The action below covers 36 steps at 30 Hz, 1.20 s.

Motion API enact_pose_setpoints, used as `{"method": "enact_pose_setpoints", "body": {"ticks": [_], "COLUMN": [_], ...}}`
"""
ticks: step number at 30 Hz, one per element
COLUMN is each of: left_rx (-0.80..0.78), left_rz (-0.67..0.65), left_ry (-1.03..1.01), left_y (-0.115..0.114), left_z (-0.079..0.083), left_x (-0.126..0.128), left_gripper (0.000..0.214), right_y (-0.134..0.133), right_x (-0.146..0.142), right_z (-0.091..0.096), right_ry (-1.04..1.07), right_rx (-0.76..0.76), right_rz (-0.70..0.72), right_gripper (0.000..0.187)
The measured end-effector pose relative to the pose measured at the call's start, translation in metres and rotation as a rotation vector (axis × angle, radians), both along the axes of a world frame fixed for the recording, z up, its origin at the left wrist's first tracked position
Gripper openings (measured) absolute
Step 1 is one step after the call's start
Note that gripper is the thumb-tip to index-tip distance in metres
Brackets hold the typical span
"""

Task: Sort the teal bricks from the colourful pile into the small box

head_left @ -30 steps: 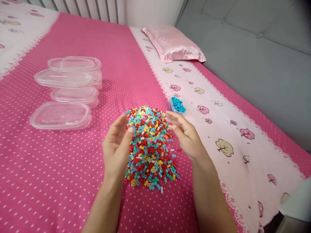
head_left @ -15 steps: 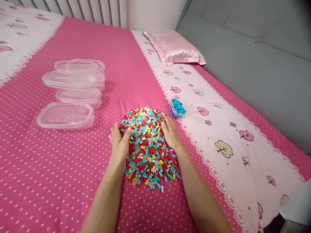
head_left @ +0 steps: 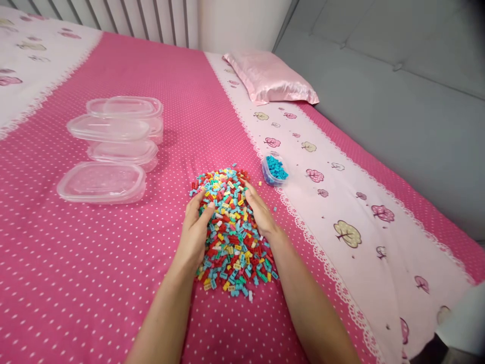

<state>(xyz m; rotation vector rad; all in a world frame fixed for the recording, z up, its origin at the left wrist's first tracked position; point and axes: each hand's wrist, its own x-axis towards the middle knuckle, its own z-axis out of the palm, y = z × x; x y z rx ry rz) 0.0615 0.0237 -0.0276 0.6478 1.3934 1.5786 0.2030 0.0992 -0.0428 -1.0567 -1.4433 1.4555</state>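
Observation:
A heap of small red, blue, yellow and teal bricks [head_left: 231, 227] lies on the pink dotted bedsheet [head_left: 94, 263]. My left hand [head_left: 197, 230] presses against the heap's left side, fingers together and slightly curved. On the right side of the heap my right hand [head_left: 259, 212] does the same, its fingertips buried among the pieces. Both palms face inward, cupping the pile between them. A small clear tub of blue bricks [head_left: 276, 170] stands just beyond my right hand.
Several clear plastic containers with lids [head_left: 113, 146] are stacked at the left. A pink satin pillow [head_left: 269, 76] lies at the back. A grey padded headboard [head_left: 397, 91] runs along the right. A few stray bricks sit near the tub.
Both hands dropped from above the heap onto its sides, then pushed inward, squeezing the pile narrower and higher.

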Motion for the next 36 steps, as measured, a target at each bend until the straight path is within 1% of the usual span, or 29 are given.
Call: {"method": "enact_pose_setpoints", "body": {"ticks": [4, 7, 9, 11, 13, 16, 18, 20, 24, 28, 31, 34, 36], "left_rx": [-0.015, -0.015, -0.002, 0.048, 0.113, 0.189, 0.233, 0.266, 0.283, 0.28, 0.281, 0.259, 0.222], "left_rz": [-0.102, -0.14, -0.153, -0.176, -0.212, -0.262, -0.282, -0.288, -0.246, -0.19, -0.111, 0.006, 0.06], "left_ry": [-0.191, -0.24, -0.221, -0.126, 0.029, 0.253, 0.341, 0.366, 0.303, 0.176, 0.055, -0.089, -0.188], "left_y": [-0.001, -0.003, -0.004, -0.005, -0.006, -0.008, -0.008, -0.009, -0.011, -0.012, -0.009, -0.005, -0.003], "left_z": [0.008, 0.007, 0.006, 0.006, 0.008, 0.013, 0.016, 0.019, 0.021, 0.02, 0.019, 0.02, 0.023], "left_x": [0.005, 0.007, 0.007, 0.007, 0.006, 0.004, 0.003, 0.003, 0.003, 0.002, 0.001, -0.001, -0.003], "left_gripper": [0.05, 0.051, 0.052, 0.051, 0.049, 0.042, 0.036, 0.031, 0.024, 0.019, 0.017, 0.023, 0.028], "right_y": [-0.003, -0.005, -0.006, -0.008, -0.01, -0.013, -0.015, -0.017, -0.021, -0.027, -0.036, -0.047, -0.054], "right_x": [-0.002, -0.002, -0.002, -0.002, 0.0, 0.003, 0.005, 0.007, 0.011, 0.014, 0.012, 0.007, 0.003], "right_z": [-0.002, -0.002, 0.0, 0.004, 0.01, 0.023, 0.031, 0.037, 0.046, 0.06, 0.072, 0.08, 0.084], "right_ry": [0.179, 0.248, 0.249, 0.244, 0.238, 0.181, 0.143, 0.125, 0.077, -0.011, -0.156, -0.334, -0.48], "right_rx": [-0.134, -0.15, -0.137, -0.118, -0.082, 0.03, 0.1, 0.144, 0.207, 0.271, 0.343, 0.447, 0.516], "right_rz": [0.014, 0.049, 0.052, 0.062, 0.089, 0.121, 0.143, 0.176, 0.265, 0.405, 0.473, 0.514, 0.56], "right_gripper": [0.053, 0.05, 0.048, 0.046, 0.043, 0.042, 0.042, 0.042, 0.044, 0.044, 0.042, 0.047, 0.048]}}
